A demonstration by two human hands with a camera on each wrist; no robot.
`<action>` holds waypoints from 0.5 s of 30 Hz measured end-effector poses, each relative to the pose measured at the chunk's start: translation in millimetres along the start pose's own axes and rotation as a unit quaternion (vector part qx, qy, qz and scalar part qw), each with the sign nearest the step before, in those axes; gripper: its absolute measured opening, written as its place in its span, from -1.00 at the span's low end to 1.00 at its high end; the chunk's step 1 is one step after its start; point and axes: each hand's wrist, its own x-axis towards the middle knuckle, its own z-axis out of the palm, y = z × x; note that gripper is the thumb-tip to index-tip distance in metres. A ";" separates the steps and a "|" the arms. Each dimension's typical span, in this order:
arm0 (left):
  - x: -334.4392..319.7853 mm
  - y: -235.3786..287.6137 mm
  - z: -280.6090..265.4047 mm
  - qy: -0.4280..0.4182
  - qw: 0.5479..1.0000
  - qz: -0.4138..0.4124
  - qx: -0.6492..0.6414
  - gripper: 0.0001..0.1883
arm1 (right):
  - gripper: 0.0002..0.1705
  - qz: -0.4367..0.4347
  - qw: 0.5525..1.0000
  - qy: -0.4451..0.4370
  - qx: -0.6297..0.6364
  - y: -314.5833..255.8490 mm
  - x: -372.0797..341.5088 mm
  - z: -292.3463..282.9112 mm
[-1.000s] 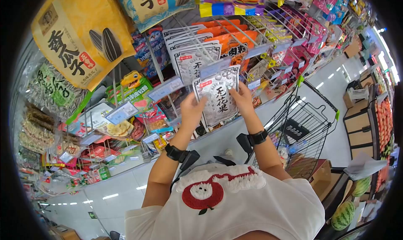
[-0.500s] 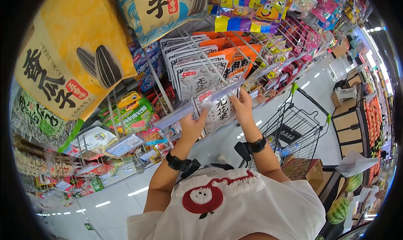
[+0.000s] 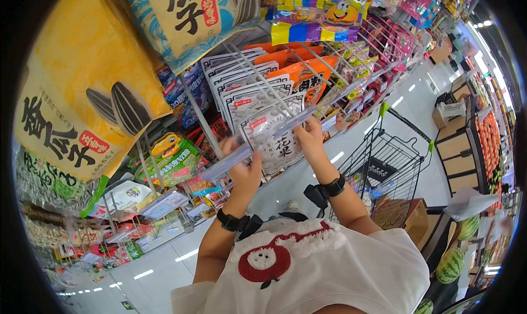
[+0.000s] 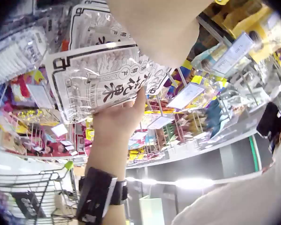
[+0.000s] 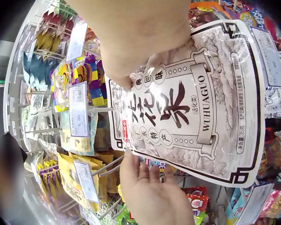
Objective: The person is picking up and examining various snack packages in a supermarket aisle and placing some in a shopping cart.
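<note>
My right hand (image 3: 311, 142) pinches one edge of a white-and-black fig snack packet (image 3: 282, 144), its thumb across the printed front. In the left wrist view the same packet (image 4: 96, 82) shows that hand (image 4: 119, 117) at its lower edge. My left hand (image 3: 244, 163) is on the packet's other side, fingers blurred and spread beside a price-tag rail (image 3: 228, 163). The right wrist view shows the left hand (image 5: 154, 197) with fairly straight fingers at the packet's edge. Matching packets (image 3: 247, 89) hang in a row on metal hooks right behind the held one.
Large sunflower seed bags (image 3: 96, 94) hang at the upper left. Orange packets (image 3: 307, 75) are beside the fig packets, with a green candy bag (image 3: 173, 157) lower left. A wire shopping cart (image 3: 384, 168) stands at the right, near watermelons (image 3: 450, 264).
The packet has gone up to the hooks, and the price-tag rail now crosses in front of it. My left hand has let go and shifted left; the right still holds on.
</note>
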 end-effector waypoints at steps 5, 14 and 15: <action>14.9 61.2 -45.6 -0.464 0.881 0.013 -0.095 -0.73 | -0.76 0.013 0.999 0.024 -0.042 6.4 3.3 4.0; 74.9 143.1 -110.6 -0.557 0.558 0.116 -0.605 -0.81 | -0.85 0.025 0.999 0.038 0.013 14.0 1.2 16.6; 70.6 154.3 -109.2 -0.522 0.540 0.142 -0.644 -0.81 | -0.85 0.013 0.999 0.035 0.016 16.6 1.4 16.8</action>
